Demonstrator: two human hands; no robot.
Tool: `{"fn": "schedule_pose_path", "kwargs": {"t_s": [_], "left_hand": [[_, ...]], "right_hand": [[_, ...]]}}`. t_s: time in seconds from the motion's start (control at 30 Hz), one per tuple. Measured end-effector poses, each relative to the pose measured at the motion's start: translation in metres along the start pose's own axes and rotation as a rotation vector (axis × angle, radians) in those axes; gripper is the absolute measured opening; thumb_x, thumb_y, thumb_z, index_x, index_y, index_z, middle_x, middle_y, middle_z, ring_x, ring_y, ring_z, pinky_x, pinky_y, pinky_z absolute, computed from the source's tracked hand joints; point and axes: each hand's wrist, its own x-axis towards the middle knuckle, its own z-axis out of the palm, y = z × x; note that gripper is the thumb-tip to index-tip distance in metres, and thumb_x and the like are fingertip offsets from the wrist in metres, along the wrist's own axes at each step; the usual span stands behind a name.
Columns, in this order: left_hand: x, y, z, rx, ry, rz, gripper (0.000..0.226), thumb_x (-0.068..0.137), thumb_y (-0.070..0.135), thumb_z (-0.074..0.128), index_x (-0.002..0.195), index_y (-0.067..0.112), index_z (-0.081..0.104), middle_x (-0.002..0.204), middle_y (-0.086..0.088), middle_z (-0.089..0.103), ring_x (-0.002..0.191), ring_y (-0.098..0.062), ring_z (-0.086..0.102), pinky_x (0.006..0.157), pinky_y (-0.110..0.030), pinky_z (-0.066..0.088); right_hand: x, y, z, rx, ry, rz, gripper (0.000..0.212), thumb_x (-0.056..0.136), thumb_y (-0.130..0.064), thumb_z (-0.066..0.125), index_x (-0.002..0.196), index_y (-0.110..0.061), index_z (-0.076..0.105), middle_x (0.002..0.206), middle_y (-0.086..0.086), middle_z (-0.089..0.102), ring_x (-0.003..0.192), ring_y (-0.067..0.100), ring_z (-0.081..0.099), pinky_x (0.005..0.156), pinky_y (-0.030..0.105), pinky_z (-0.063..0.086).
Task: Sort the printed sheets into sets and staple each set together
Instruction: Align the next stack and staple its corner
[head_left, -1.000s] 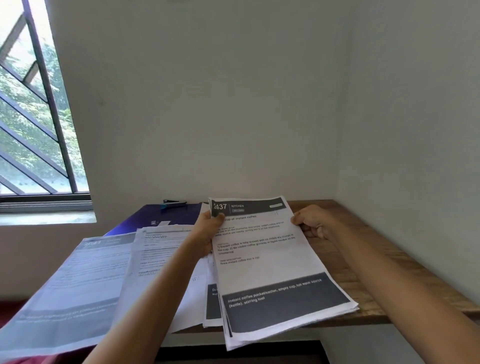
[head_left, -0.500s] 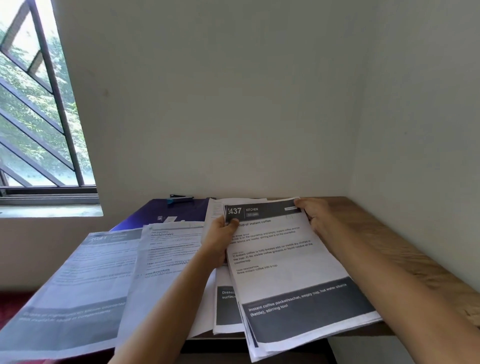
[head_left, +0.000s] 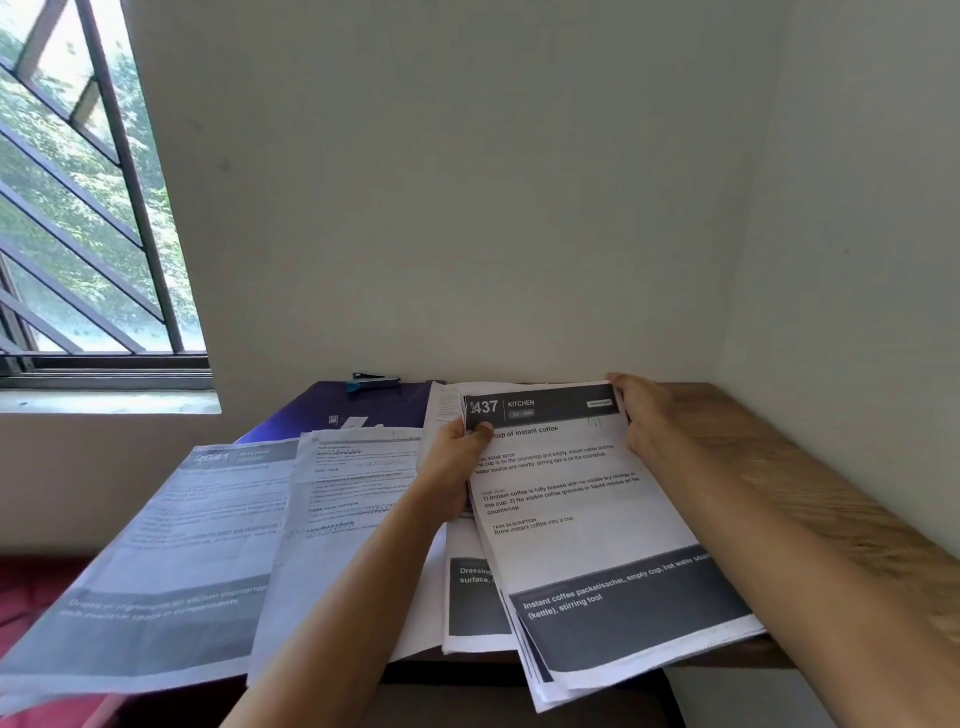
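A set of printed sheets (head_left: 582, 525), its top page headed "437 KITCHEN", lies tilted on the wooden table (head_left: 810, 499). My left hand (head_left: 457, 467) grips its upper left edge, thumb on top. My right hand (head_left: 641, 415) holds the upper right corner. Under this set lies another sheet (head_left: 467, 597) with a dark band. Left of it two more printed sheets (head_left: 358, 514) (head_left: 171, 551) lie spread out, overhanging the table's front. A stapler (head_left: 374, 382) with a blue end sits at the back by the wall.
A dark purple folder (head_left: 363, 410) lies under the sheets near the back. Walls close off the back and the right side. A barred window (head_left: 78, 208) with a sill is at the left. Red fabric (head_left: 21, 597) shows at the lower left.
The set has shifted right and away from me. My right hand moved from its right edge up to the upper right corner. My left hand kept its grip.
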Motion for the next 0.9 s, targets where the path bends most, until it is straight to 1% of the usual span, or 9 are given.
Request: {"fn": "schedule_pose_path", "kwargs": {"t_s": [0.07,0.13,0.2,0.27,0.37,0.47,0.7,0.8,0.9], "left_hand": [[0.0,0.0,-0.001,-0.015,0.005,-0.005,0.015,0.101,0.012,0.047,0.112,0.007,0.056,0.091,-0.012,0.07,0.076,-0.025,0.068,0.071,-0.042,0.058],[-0.001,0.001,-0.001,-0.022,0.012,-0.007,0.012,0.101,0.013,0.048,0.108,0.008,0.056,0.088,-0.011,0.07,0.074,-0.024,0.068,0.07,-0.041,0.059],[-0.001,0.001,-0.001,-0.017,0.009,-0.01,0.01,0.1,0.014,0.05,0.106,0.009,0.057,0.09,-0.012,0.07,0.074,-0.025,0.068,0.069,-0.042,0.059],[-0.002,0.001,-0.001,-0.014,0.005,-0.006,0.01,0.1,0.014,0.051,0.106,0.009,0.057,0.092,-0.014,0.07,0.075,-0.026,0.068,0.069,-0.042,0.059],[-0.003,0.002,0.0,-0.019,0.01,0.008,0.017,0.098,0.014,0.054,0.112,0.006,0.057,0.099,-0.019,0.07,0.081,-0.03,0.069,0.076,-0.046,0.059],[-0.005,0.002,0.0,-0.006,0.016,0.028,0.016,0.097,0.013,0.056,0.111,0.005,0.06,0.104,-0.024,0.069,0.086,-0.034,0.068,0.083,-0.052,0.057],[-0.007,0.004,0.002,0.02,-0.011,0.064,0.005,0.096,0.008,0.057,0.097,0.009,0.062,0.099,-0.025,0.068,0.087,-0.037,0.066,0.082,-0.053,0.055],[-0.008,0.004,0.002,0.024,-0.019,0.065,0.006,0.096,0.009,0.056,0.098,0.008,0.062,0.098,-0.024,0.068,0.085,-0.035,0.066,0.078,-0.048,0.057],[-0.007,0.003,0.002,0.035,-0.022,0.059,0.01,0.096,0.01,0.057,0.105,0.005,0.061,0.105,-0.028,0.067,0.088,-0.038,0.067,0.082,-0.052,0.056]], "right_hand": [[-0.002,0.0,0.001,-0.075,0.079,-0.173,0.012,0.08,-0.011,0.064,0.073,-0.02,0.069,0.089,0.006,0.072,0.088,0.025,0.068,0.082,0.04,0.057],[-0.018,-0.003,0.004,-0.272,0.109,-0.53,0.013,0.087,-0.013,0.06,0.082,-0.019,0.07,0.088,0.0,0.071,0.086,0.016,0.065,0.082,0.024,0.053],[-0.034,-0.005,0.011,-0.417,-0.025,-0.887,0.013,0.091,-0.014,0.059,0.093,-0.017,0.071,0.094,-0.007,0.07,0.088,0.004,0.06,0.08,0.01,0.043],[-0.048,-0.007,0.021,-0.481,-0.282,-1.025,0.016,0.092,-0.013,0.06,0.103,-0.019,0.07,0.102,-0.014,0.067,0.099,0.003,0.059,0.086,0.013,0.043],[-0.062,-0.005,0.034,-0.616,-0.59,-1.088,0.024,0.091,-0.012,0.062,0.112,-0.021,0.068,0.113,-0.016,0.063,0.11,0.004,0.055,0.094,0.014,0.041],[-0.067,0.005,0.041,-0.661,-0.721,-1.083,0.028,0.089,-0.009,0.063,0.115,-0.02,0.068,0.115,-0.014,0.063,0.113,0.004,0.052,0.099,0.012,0.037],[-0.063,0.025,0.042,-0.658,-0.711,-1.044,0.035,0.089,-0.007,0.062,0.12,-0.022,0.065,0.118,-0.017,0.059,0.116,0.006,0.05,0.099,0.011,0.034],[-0.063,0.026,0.041,-0.634,-0.715,-1.049,0.034,0.089,-0.01,0.063,0.119,-0.025,0.065,0.118,-0.016,0.06,0.117,0.008,0.05,0.099,0.012,0.034],[-0.065,0.027,0.039,-0.556,-0.689,-1.03,0.028,0.085,-0.011,0.067,0.11,-0.025,0.069,0.11,-0.018,0.062,0.112,0.009,0.054,0.097,0.017,0.04]]}}
